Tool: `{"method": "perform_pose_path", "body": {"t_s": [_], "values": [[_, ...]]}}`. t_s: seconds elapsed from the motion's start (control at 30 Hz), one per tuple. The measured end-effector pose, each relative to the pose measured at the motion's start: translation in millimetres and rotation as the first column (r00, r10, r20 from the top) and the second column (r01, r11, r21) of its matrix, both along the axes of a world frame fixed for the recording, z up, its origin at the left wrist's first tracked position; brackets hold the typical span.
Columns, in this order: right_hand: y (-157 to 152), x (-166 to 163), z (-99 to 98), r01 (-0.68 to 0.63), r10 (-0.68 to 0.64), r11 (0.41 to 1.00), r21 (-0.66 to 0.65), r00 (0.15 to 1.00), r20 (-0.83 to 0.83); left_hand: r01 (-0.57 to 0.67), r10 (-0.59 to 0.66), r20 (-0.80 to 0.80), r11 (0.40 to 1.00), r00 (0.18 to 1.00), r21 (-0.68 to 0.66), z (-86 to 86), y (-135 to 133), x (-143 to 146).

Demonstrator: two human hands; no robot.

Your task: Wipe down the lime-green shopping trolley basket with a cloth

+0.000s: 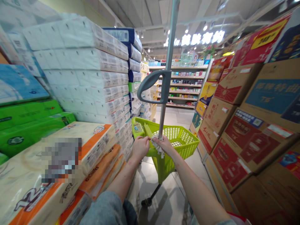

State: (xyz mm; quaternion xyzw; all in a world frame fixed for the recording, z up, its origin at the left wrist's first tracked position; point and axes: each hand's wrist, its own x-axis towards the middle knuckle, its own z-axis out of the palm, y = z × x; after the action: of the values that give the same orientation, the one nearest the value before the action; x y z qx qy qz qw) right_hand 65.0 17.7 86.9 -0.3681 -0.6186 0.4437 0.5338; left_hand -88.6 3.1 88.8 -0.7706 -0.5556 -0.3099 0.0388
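Between packs [77, 56] and cartons [219, 114], our right hand [167, 145] is clutching cloth [160, 150] against the pole [162, 122] of the green cart [160, 168]; our left hand [141, 147] is curling nearby, hold unclear. By pushing unevenly, we're risking rolling.

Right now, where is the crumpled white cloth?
Just below centre in the head view: the cloth is in the right hand, at the foot of the grey pole by the green basket, with the left hand close to its left.
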Motion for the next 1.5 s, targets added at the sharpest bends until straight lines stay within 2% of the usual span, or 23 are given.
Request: {"method": "perform_pose_path", "body": {"t_s": [0.1,0.2,0.27,0.33,0.43,0.5,0.57,0.63,0.77,0.83,0.9,0.97,1.07,1.27,1.33,1.4,1.5], "values": [[-0.6,1.1,-12.7,-0.045,0.045,0.999,-0.022,0.999,0.004,0.008,-0.008,0.007,1.0,1.0,-0.008,-0.4,0.5,0.2],[0.1,-0.1,-22.4,-0.002,0.002,1.0,0.017,1.0,0.029,0.023,-0.022,0.026,1.0,0.999,-0.021,-0.4,0.8,0.7],[-1.6,-3.5,-28.1,0.086,-0.09,0.994,0.07,0.995,0.047,0.024,-0.024,0.038,0.999,0.999,-0.022,-0.4,0.9,1.1],[-6.8,-9.5,-33.3,0.234,-0.243,0.965,0.12,0.968,0.059,0.017,-0.017,0.043,1.0,0.999,-0.015,-0.6,0.7,1.6],[-18.2,-22.1,-36.3,0.461,-0.476,0.872,0.162,0.877,0.062,0.005,-0.005,0.034,1.0,0.999,0.003,-1.1,0.1,2.5],[-23.9,-30.2,-31.1,0.556,-0.567,0.815,0.161,0.823,0.026,0.004,-0.005,0.026,1.0,1.0,0.009,-1.3,-0.2,2.9],[-25.4,-35.9,-17.3,0.594,-0.596,0.79,0.154,0.802,-0.037,0.007,-0.007,0.029,1.0,1.0,0.008,-1.1,-0.2,3.2],[-22.0,-38.3,6.1,0.605,-0.597,0.777,0.175,0.796,-0.1,0.002,-0.002,0.036,1.0,0.999,-0.001,-0.7,0.1,3.4],[-8.3,-36.5,70.5,0.621,-0.603,0.739,0.261,0.783,-0.155,-0.011,0.012,0.052,1.0,0.999,-0.014,0.1,0.2,3.6],[-2.6,-35.0,99.8,0.647,-0.628,0.696,0.313,0.759,-0.171,-0.001,0.002,0.067,1.0,0.998,-0.007,0.1,-0.2,3.6],[0.3,-33.9,117.8,0.669,-0.66,0.657,0.346,0.733,-0.163,0.004,-0.004,0.081,1.0,0.997,0.002,0.0,-1.0,3.4],[0.6,-32.9,120.1,0.663,-0.668,0.652,0.368,0.732,-0.134,0.003,-0.003,0.085,1.0,0.996,0.002,-0.2,-1.6,3.0],[-1.8,-31.1,94.7,0.623,-0.644,0.695,0.359,0.761,-0.073,-0.01,0.011,0.079,1.0,0.997,-0.013,-0.6,-1.3,2.3],[-9.3,-26.7,-2.7,0.555,-0.583,0.786,0.27,0.812,0.026,-0.013,0.012,0.052,1.0,0.999,0.006,-2.8,2.0,2.2],[-12.0,-25.4,-27.1,0.522,-0.544,0.826,0.214,0.837,0.06,-0.003,0.002,0.064,1.0,0.998,0.016,-3.4,2.5,2.8],[-13.6,-24.3,-41.5,0.503,-0.522,0.842,0.193,0.85,0.064,-0.003,0.001,0.079,1.0,0.997,0.018,-3.7,2.5,3.7],[-13.8,-22.6,-49.8,0.496,-0.518,0.841,0.217,0.853,0.058,-0.003,0.002,0.09,1.0,0.996,0.012,-3.5,1.4,5.5]]}}
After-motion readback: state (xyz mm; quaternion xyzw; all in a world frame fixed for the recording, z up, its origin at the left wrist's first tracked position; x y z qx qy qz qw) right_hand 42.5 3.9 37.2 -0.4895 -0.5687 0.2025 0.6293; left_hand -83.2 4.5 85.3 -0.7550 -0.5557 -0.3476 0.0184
